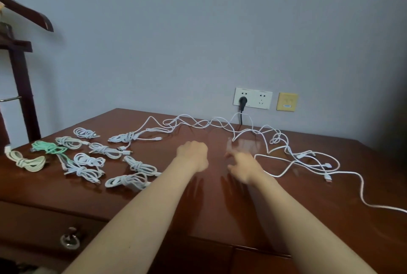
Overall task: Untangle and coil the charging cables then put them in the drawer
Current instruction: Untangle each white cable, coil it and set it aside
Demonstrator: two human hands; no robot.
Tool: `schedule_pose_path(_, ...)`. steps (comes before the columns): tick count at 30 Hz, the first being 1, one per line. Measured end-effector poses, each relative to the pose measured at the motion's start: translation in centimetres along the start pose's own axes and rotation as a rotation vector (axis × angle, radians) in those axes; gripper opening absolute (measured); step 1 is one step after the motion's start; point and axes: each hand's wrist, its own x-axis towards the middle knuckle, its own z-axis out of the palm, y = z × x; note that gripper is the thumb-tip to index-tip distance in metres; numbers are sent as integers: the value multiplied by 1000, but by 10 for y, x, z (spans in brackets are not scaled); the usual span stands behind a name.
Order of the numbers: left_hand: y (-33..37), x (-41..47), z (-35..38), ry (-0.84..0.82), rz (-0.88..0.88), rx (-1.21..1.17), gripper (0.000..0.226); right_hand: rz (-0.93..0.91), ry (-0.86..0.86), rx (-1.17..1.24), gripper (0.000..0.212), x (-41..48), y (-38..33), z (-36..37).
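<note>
Both bare forearms reach out over the bench (308, 207). The left hand (193, 155) is curled in a fist above it. The right hand (244, 165), blurred, is loosely splayed.

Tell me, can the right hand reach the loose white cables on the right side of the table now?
Probably yes. The right hand is open over bare table, with the loose white cables lying just beside it and nothing between them.
</note>
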Motion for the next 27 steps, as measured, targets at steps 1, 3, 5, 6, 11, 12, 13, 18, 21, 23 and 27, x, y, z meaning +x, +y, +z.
schedule_pose_path(1, 9, 1, 5, -17, 27, -10, 36, 29, 13, -58, 43, -5, 10, -2)
schedule_pose_path(3, 25, 2, 16, -51, 82, -30, 36, 114, 26, -146, 51, -14, 30, -4)
schedule_pose_path(5, 41, 3, 26, -90, 136, -53, 38, 212, 23, -140, 51, -22, 51, -2)
schedule_pose_path(6, 48, 4, 32, -102, 155, -71, 40, 240, 27, -130, 48, -26, 60, 0)
schedule_pose_path(11, 83, 7, 70, 21, 189, -177, 41, 108, 187, -8, 25, -35, 78, 5)
schedule_pose_path(12, 89, 9, 74, 39, 175, -227, 41, 61, 178, 76, 19, -34, 78, 5)
schedule_pose_path(13, 94, 12, 74, 33, 150, -305, 42, 33, 151, 180, 17, -35, 77, 2)
schedule_pose_path(18, 101, 37, 72, 12, 24, -901, 30, 21, 158, 555, 16, -34, 80, -6)
schedule_pose_path(21, 102, 53, 80, 106, -51, -1171, 28, -22, 277, 387, 18, -24, 82, 1)
schedule_pose_path(23, 102, 62, 82, 165, -104, -1341, 30, -39, 349, 236, 22, -17, 84, 5)
schedule_pose_path(27, 101, 78, 82, 220, -111, -1482, 33, -21, 638, 95, 21, -1, 86, 6)
